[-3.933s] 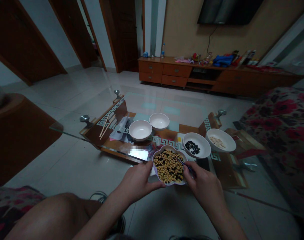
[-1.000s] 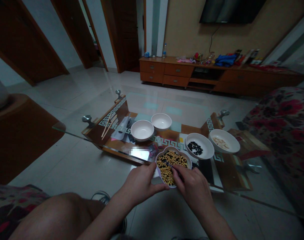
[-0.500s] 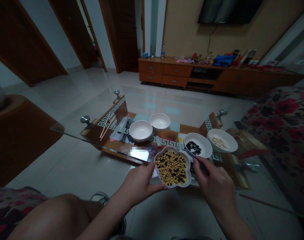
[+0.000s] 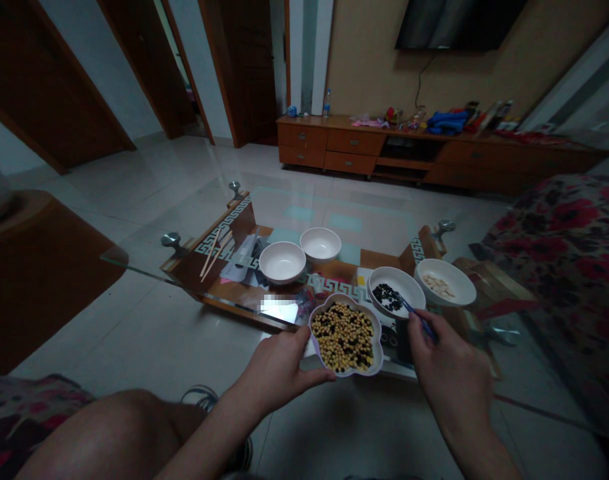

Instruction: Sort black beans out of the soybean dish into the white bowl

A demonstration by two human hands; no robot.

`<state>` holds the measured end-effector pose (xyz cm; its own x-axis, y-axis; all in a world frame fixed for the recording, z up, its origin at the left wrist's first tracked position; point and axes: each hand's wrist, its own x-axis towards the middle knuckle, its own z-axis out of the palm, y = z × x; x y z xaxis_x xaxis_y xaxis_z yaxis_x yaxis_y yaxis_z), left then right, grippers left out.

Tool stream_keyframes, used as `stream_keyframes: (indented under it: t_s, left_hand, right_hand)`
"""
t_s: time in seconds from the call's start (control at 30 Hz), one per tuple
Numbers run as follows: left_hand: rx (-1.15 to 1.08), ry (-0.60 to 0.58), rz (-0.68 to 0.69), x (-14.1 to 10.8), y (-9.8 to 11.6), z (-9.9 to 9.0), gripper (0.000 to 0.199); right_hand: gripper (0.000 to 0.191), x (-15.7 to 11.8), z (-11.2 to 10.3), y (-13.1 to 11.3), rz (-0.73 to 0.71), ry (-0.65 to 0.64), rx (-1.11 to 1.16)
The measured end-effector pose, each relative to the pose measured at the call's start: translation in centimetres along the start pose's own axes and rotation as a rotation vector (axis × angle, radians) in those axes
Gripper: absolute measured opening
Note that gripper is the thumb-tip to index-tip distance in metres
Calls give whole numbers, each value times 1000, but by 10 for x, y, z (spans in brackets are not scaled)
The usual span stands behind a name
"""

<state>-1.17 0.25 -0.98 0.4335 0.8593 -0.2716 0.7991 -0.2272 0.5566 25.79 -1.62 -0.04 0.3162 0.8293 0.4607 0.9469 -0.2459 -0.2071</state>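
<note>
Tabletop (image 4: pixel 115 256) pinch-work, right hand (image 4: pixel 449 363) over at the black-bean bowl (image 4: pixel 407 283)

So the glass is stretching out past both hands, hard and clear, with a Greek-key strip (image 4: pixel 334 285) showing. Glossy round bowls are sitting on it: the black-bean one just beyond the right hand's fingertips, a pale-piece bowl (image 4: pixel 463 287) to the right of that, and two plain white bowls (image 4: pixel 283 262) farther off, beyond the left hand (image 4: pixel 279 363). Between the hands a clover-shaped dish (image 4: pixel 377 341) is showing its scalloped rim, smooth and plasticky-looking. Left hand is holding its left side between parted thumb and fingers; can't tell how much weight it's taking.

Right hand is pinching slim blue tweezers (image 4: pixel 427 328), tips sitting inside the black-bean bowl. Looks to me like the drop-off step. Can't make out whether the tips are gripping a bean, but if so, I'd say the next move is calling for a gentle easing of that pinch, no flick.

Smallest stuff: a round yellow-and-dark bean mix (image 4: pixel 343 337) is crowding the dish, and shiny black beans (image 4: pixel 385 297) are clumping in their bowl.
</note>
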Motion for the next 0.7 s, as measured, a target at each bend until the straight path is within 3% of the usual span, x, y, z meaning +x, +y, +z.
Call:
stream_keyframes:
  t_s: [0.23, 0.37, 0.53, 0.7]
  left_hand:
    - [7, -6, -17, 0, 1, 0, 69]
    - [-4, 5, -6, 0, 1, 0, 66]
    - [-14, 6, -12, 0, 1, 1, 66]
    - [-20, 6, -18, 0, 0, 2, 67]
  right_hand:
    - [54, -7, 9, -7, -88, 25, 95]
    - [48, -13, 11, -18, -257, 28, 197]
    - [36, -23, 13, -33, -474, -86, 354]
    - [28, -33, 19, -43, -570, -220, 447]
